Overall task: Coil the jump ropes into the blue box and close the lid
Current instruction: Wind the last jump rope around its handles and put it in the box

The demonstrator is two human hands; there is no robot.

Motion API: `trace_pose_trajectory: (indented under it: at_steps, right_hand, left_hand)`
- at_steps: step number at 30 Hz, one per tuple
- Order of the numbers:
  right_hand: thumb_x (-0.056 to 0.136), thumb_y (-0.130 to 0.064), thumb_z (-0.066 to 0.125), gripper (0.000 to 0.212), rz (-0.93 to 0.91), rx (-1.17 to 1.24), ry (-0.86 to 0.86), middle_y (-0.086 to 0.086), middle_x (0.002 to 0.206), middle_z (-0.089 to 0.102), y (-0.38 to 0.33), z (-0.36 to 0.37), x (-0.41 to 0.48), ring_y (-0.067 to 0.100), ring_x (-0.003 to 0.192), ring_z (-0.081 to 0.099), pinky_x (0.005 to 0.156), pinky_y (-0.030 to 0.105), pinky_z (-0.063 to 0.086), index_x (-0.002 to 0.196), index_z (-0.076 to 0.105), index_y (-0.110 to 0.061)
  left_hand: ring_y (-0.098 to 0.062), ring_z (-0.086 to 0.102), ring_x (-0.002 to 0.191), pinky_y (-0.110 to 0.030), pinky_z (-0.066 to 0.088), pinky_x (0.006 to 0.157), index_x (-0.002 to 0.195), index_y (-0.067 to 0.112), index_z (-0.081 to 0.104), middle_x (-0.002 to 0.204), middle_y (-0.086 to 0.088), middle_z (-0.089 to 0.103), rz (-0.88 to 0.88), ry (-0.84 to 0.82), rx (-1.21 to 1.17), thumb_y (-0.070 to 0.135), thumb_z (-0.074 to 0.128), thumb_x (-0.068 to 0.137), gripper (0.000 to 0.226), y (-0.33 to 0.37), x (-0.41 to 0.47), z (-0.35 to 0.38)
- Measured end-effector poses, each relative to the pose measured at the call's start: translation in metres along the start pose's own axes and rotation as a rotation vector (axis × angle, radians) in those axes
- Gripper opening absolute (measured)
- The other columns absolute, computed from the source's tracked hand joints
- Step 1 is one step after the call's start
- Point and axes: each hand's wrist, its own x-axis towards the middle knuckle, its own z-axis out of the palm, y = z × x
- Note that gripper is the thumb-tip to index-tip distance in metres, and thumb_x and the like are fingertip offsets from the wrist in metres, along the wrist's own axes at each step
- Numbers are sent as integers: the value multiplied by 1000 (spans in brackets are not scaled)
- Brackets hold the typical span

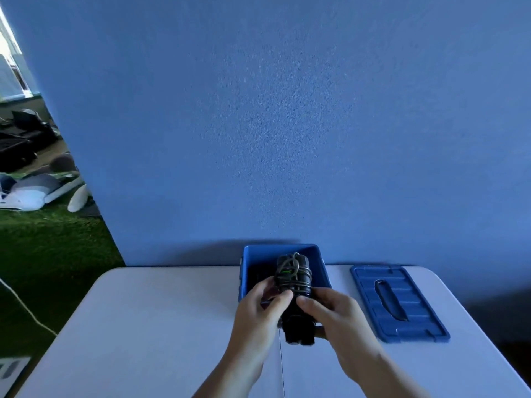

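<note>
1. The blue box (319,264) stands open at the far edge of the white desk (143,326), against the blue wall (287,124).
2. A jump rope (294,278) is bundled up: its black handles lie side by side with the thin cord wound round them several times, and a small green mark shows on the upper side.
3. The bundle is held above the near rim of the box, its far end over the box's inside and its near end out over the desk towards the person.
4. The left hand (257,310) grips the bundle from the left, with the thumb on top and the fingers (265,285) curled round its side.
5. The right hand (334,315) grips it from the right, with the thumb laid across the top close to the left thumb. The rest of its fingers wrap under and are mostly hidden.
6. The inside of the box is dark, and what lies in it cannot be made out.
7. The blue lid (416,313) lies flat on the desk to the right of the box, apart from it, with a dark elongated handle recess in its middle.
8. At the left, past the wall's edge, there is green turf floor (43,254), and a white cable (24,307) runs across it.
</note>
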Motion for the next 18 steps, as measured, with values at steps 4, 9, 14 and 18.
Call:
trace_pose_trajectory:
  at_steps: [4,9,14,18]
  right_hand:
    - [94,-7,65,16,77,-15,-21,34,85,71,9,-6,35,53,67,69,55,42,53,101,68,7]
    - [90,-14,71,23,180,-89,-13,31,81,73,31,-13,97,42,66,71,61,39,55,91,69,8]
    - [89,-4,67,9,289,-139,-14,11,63,66,47,-18,144,15,48,63,47,25,52,83,69,1]
    - [82,2,60,9,356,-181,-24,14,62,57,67,-22,176,22,51,57,62,40,62,76,67,-2]
  left_hand:
    - [-30,71,70,-47,60,63,102,17,78,89,-18,75,-40,37,7,17,68,93,13,-8,25,5]
    - [-27,70,73,-57,58,77,97,18,79,83,-8,78,-121,106,106,32,73,82,21,-31,74,11]
    - [-32,75,80,-55,60,72,88,24,78,81,-7,78,-202,149,221,46,67,66,33,-62,127,12]
    - [-31,75,78,-57,60,71,82,18,77,79,-9,77,-227,175,300,38,70,71,24,-88,160,10]
